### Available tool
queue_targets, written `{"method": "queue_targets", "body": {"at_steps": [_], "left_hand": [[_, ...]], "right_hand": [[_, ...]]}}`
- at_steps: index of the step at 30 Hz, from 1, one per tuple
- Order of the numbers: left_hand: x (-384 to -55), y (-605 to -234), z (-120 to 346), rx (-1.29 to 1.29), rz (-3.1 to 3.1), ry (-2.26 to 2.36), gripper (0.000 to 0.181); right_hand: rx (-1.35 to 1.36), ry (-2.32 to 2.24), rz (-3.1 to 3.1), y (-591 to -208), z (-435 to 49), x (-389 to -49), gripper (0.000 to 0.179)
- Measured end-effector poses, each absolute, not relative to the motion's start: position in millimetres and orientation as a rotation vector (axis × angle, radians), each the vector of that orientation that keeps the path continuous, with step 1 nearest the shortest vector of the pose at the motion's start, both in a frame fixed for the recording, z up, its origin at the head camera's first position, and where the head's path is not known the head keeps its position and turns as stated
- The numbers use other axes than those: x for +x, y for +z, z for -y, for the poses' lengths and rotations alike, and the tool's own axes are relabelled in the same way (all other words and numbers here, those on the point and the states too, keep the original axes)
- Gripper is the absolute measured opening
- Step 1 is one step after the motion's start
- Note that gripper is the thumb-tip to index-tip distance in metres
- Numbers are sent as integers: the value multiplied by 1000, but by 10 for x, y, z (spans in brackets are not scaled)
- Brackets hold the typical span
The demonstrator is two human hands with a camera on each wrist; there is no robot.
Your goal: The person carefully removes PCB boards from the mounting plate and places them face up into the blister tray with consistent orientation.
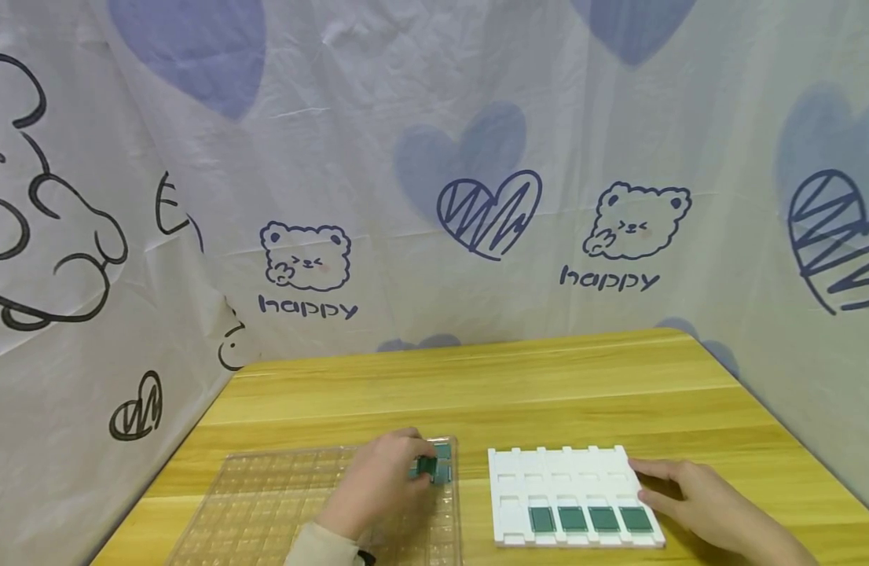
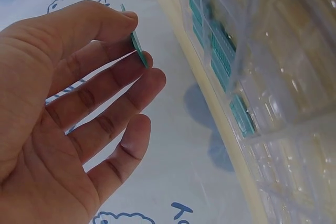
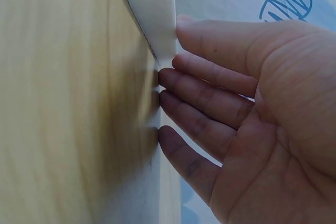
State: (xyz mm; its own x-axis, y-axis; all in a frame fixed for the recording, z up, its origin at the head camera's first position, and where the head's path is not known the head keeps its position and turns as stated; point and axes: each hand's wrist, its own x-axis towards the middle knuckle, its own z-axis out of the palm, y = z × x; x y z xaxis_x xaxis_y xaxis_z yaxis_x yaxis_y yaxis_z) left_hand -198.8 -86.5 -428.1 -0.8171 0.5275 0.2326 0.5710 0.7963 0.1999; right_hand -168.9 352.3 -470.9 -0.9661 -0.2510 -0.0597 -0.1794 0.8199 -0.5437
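Note:
My left hand (image 1: 378, 479) pinches a thin green square chip (image 2: 137, 48) between thumb and fingertips, seen edge-on in the left wrist view. It is over the far right corner of a clear plastic grid tray (image 1: 279, 495), where several more green chips (image 1: 443, 450) sit in the cells. To the right lies a white slotted tray (image 1: 508, 515); several green chips (image 1: 572, 519) fill part of its near row, with the leftmost slot bare. My right hand (image 1: 703, 499) rests fingertips and thumb, fairly straight, against the white tray's right edge.
Both trays lie on a yellow wood-grain table (image 1: 477, 385), with a narrow gap between them. A white curtain (image 1: 406, 314) printed with bears and hearts surrounds the table at the back and both sides.

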Motion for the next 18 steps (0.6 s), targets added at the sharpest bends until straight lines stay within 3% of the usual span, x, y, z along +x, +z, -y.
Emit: {"method": "queue_targets", "body": {"at_steps": [18], "left_hand": [[-2006, -4333, 1062, -818, 2834, -452, 23]], "right_hand": [[-348, -827, -2878, -4710, -3520, -1697, 52]]}}
